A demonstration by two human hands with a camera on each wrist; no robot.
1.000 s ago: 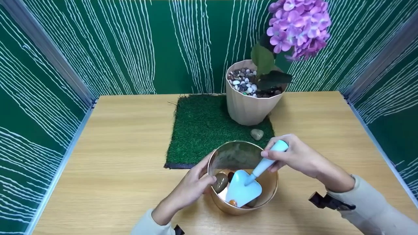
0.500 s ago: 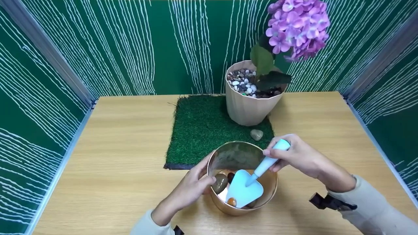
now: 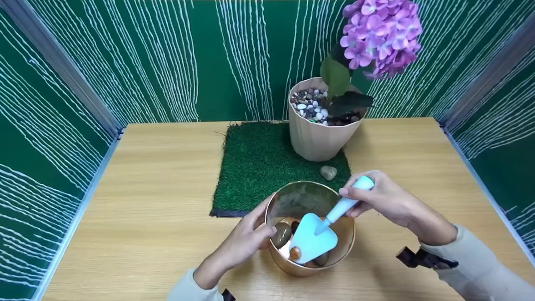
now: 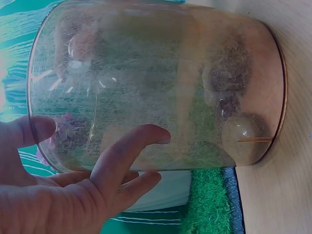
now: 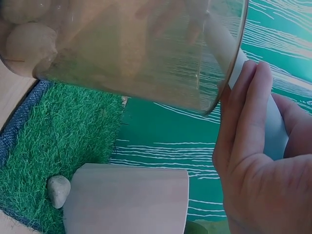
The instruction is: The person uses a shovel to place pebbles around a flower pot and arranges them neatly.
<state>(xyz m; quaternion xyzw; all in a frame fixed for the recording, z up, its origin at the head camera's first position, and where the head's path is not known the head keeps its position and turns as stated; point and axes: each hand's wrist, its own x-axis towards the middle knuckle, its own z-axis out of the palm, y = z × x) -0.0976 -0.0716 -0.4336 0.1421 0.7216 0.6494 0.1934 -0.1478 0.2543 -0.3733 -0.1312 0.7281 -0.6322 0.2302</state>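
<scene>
A see-through amber vase stands on the table in front of me. My left hand grips its left side, thumb at the rim and fingers around the wall; the left wrist view shows these fingers on the vase. With my right hand I hold a light-blue toy trowel by its handle, fingertips close to the vase's right rim. The trowel's blade is down inside the vase, with a small orange pebble at its tip. A large brown stone and other dark stones lie in the vase, partly hidden under the blade.
Behind the vase is an artificial grass mat. On it stand a pale ribbed pot of pebbles with a purple hydrangea, and a loose grey stone. Green walls with white lines enclose the wooden table.
The trowel has risen slightly and its handle has shifted a little right. The orange pebble has moved up with the blade tip. The left hand and the vase have stayed put.
</scene>
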